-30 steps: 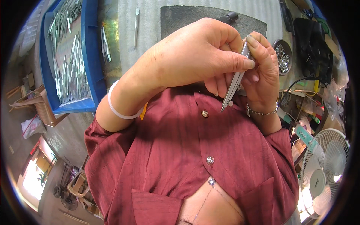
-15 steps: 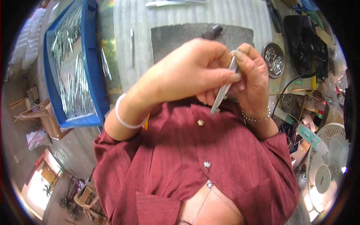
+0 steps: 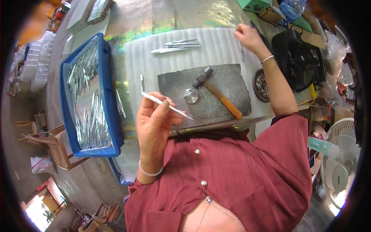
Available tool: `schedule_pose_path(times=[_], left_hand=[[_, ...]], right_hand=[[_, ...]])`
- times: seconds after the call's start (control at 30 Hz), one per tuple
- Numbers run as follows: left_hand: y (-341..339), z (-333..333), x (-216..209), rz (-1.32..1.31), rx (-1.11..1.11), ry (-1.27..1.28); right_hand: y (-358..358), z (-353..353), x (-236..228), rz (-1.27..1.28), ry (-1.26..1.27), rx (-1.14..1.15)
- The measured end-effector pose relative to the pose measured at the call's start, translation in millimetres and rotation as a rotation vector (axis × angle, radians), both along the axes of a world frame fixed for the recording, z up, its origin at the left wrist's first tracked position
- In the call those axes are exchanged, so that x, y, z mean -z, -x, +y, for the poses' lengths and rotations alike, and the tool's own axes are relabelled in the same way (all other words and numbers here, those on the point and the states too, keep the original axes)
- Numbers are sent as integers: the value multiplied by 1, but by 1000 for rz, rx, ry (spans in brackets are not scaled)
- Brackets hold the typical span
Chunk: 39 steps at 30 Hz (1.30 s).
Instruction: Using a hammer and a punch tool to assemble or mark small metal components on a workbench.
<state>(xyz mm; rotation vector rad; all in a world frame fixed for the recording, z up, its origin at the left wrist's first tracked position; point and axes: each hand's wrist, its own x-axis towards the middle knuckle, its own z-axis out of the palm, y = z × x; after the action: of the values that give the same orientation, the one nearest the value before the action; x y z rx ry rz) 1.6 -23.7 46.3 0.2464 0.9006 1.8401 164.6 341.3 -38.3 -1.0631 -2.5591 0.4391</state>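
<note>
My left hand pinches a pair of slim metal tweezers, its pointed end toward the right above the near edge of a dark slab. On that slab lie a hammer with a wooden handle and a shiny round metal piece. My right hand is stretched to the far right edge of the white foam sheet, fingers curled, beside a dark long tool. What its fingers hold, if anything, cannot be made out. Several more tweezers rest on the foam.
At the left stands a blue tray with many tweezers; a single one lies next to it. A round bowl of small metal parts sits at the right, near a black bag-like object. A white fan stands lower right.
The hands were together around the tweezers; now they are apart. My left hand keeps the tweezers at the left, while the right has gone to the far right. The view has shifted, uncovering the hammer.
</note>
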Motion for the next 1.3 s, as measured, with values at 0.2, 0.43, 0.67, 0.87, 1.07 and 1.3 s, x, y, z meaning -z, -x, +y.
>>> schedule_pose_path(times=[0.2, 0.43, 0.67, 0.87, 1.07, 1.3], left_hand=[[-1, -12, 23, -268, -80, -42], [-18, -2, 38, -472, 119, -65], [-18, -26, 26, 98, 369, 120], [-24, -38, 16, 404, 322, 179], [-23, -41, 17, 285, 370, 152], [-19, -38, 16, 85, 447, 142]], right_hand=[[12, -114, -74, 226, 410, -204], [7, -235, -81, 744, 1414, -383], [14, -248, -77, 826, 1466, -348], [22, -265, -83, 643, 1522, -220], [23, -272, -79, 694, 1521, -189], [27, -270, -76, 664, 1527, -197]])
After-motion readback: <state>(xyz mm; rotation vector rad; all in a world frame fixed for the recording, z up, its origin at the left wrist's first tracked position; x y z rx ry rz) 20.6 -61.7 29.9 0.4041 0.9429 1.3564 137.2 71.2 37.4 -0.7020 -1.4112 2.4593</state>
